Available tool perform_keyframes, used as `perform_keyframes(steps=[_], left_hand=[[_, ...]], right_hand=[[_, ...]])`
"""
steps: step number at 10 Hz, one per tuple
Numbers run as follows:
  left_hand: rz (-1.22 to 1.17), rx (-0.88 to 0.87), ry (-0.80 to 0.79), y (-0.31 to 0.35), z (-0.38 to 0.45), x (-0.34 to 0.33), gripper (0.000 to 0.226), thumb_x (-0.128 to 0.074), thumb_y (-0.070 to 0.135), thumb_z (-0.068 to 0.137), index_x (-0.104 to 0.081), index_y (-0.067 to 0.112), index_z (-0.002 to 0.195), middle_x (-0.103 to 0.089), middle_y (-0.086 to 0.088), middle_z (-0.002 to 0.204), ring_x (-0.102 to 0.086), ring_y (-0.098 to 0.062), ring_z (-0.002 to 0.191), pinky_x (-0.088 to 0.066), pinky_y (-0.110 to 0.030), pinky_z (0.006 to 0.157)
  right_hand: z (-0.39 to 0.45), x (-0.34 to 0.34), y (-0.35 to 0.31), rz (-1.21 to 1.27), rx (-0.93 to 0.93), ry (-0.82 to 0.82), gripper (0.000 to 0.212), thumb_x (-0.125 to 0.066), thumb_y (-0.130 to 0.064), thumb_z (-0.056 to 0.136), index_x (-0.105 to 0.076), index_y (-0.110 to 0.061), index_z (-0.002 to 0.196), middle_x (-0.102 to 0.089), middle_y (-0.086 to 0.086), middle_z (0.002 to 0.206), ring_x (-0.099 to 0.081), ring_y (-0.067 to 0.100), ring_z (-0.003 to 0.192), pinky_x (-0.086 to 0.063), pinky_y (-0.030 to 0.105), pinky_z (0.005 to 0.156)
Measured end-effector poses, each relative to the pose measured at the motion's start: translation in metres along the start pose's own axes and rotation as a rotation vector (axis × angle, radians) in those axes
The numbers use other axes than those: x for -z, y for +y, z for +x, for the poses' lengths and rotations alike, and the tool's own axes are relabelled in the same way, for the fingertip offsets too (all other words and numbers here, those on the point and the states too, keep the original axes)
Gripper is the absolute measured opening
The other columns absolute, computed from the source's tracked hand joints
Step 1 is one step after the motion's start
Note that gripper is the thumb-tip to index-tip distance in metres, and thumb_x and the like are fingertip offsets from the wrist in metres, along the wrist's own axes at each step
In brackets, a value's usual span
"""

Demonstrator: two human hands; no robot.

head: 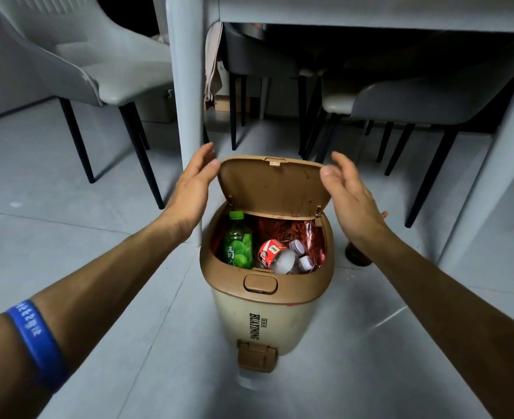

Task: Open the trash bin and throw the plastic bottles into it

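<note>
- The left hand [193, 189] was spread wide and held nothing, its fingertips just at the left edge of the raised lid [272, 189]; whether they touched it could not be told.
- The right hand [351, 196] was likewise wide and held nothing, palm turned inward beside the lid's right edge.
- Between and below both hands stood the trash bin [265, 316], cream with a brown rim, its lid upright.
- Inside lay 1 green-labelled bottle [237, 241] standing at the left and 1 red-labelled bottle [275, 257] lying at the right, with 2 white caps [301, 252] beside it.
- A blue wristband [36, 343] circled the left forearm.
- The bin rested on the grey tiled floor [68, 237] before a table leg [184, 86].
</note>
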State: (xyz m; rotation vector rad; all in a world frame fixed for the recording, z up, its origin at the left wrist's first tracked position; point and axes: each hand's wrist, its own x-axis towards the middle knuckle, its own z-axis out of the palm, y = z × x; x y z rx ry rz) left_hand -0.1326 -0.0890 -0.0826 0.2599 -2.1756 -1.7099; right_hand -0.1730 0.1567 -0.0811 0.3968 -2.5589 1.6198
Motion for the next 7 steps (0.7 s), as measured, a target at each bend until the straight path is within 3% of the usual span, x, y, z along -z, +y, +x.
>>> perform_keyframes(steps=[1, 2, 3, 4, 5, 6, 7], left_hand=[[0.081, -0.083, -0.119, 0.005, -0.004, 0.001, 0.05, -0.03, 0.049, 0.098, -0.065, 0.024, 0.125, -0.07, 0.001, 0.124, -0.058, -0.011, 0.122, -0.035, -0.034, 0.111], [0.223, -0.123, -0.216, -0.008, -0.017, 0.006, 0.053, -0.031, 0.047, 0.099, -0.075, 0.019, 0.104, -0.076, 0.002, 0.106, -0.066, -0.007, 0.104, -0.045, -0.029, 0.098], [0.441, -0.247, -0.319, -0.052, -0.046, 0.018, 0.046, -0.04, 0.045, 0.098, -0.078, 0.02, 0.102, -0.075, 0.008, 0.112, -0.064, 0.0, 0.108, -0.049, -0.031, 0.099], [0.586, -0.345, -0.347, -0.077, -0.063, 0.025, 0.044, -0.041, 0.044, 0.096, -0.075, 0.022, 0.114, -0.068, 0.009, 0.128, -0.056, 0.001, 0.123, -0.043, -0.028, 0.108], [0.713, -0.399, -0.386, -0.085, -0.068, 0.031, 0.045, -0.042, 0.045, 0.094, -0.068, 0.025, 0.124, -0.06, 0.009, 0.139, -0.049, -0.006, 0.133, -0.039, -0.03, 0.113], [0.76, -0.433, -0.395, -0.077, -0.066, 0.031, 0.044, -0.045, 0.046, 0.092, -0.07, 0.026, 0.122, -0.062, 0.008, 0.138, -0.05, -0.005, 0.13, -0.042, -0.032, 0.109], [0.687, -0.376, -0.329, -0.07, -0.062, 0.029, 0.043, -0.052, 0.047, 0.088, -0.068, 0.029, 0.124, -0.062, 0.011, 0.136, -0.052, -0.003, 0.127, -0.045, -0.038, 0.106]], right_hand=[[-0.007, -0.002, 0.004, 0.012, 0.14, 0.017, 0.042, -0.03, -0.043, 0.1, -0.066, -0.022, 0.105, -0.067, -0.007, 0.101, -0.059, 0.008, 0.099, -0.041, 0.017, 0.075], [-0.019, -0.004, 0.025, -0.115, 0.264, -0.017, 0.044, -0.029, -0.038, 0.1, -0.067, -0.021, 0.088, -0.068, -0.003, 0.089, -0.061, 0.011, 0.091, -0.049, 0.032, 0.082], [-0.049, -0.008, 0.061, -0.396, 0.387, -0.165, 0.045, -0.029, -0.041, 0.097, -0.066, -0.018, 0.087, -0.068, 0.0, 0.092, -0.059, 0.017, 0.09, -0.045, 0.047, 0.086], [-0.065, -0.014, 0.077, -0.556, 0.444, -0.208, 0.043, -0.034, -0.043, 0.095, -0.069, -0.019, 0.097, -0.07, -0.001, 0.105, -0.06, 0.017, 0.1, -0.044, 0.048, 0.089], [-0.065, -0.012, 0.078, -0.658, 0.489, -0.206, 0.035, -0.039, -0.041, 0.093, -0.068, -0.023, 0.101, -0.069, -0.004, 0.111, -0.059, 0.017, 0.105, -0.042, 0.046, 0.093], [-0.064, -0.01, 0.07, -0.685, 0.506, -0.2, 0.033, -0.04, -0.043, 0.092, -0.066, -0.024, 0.098, -0.068, -0.005, 0.108, -0.058, 0.018, 0.104, -0.04, 0.042, 0.093], [-0.065, -0.015, 0.069, -0.648, 0.469, -0.199, 0.04, -0.038, -0.047, 0.092, -0.064, -0.022, 0.109, -0.066, -0.003, 0.116, -0.056, 0.018, 0.111, -0.038, 0.037, 0.096]])
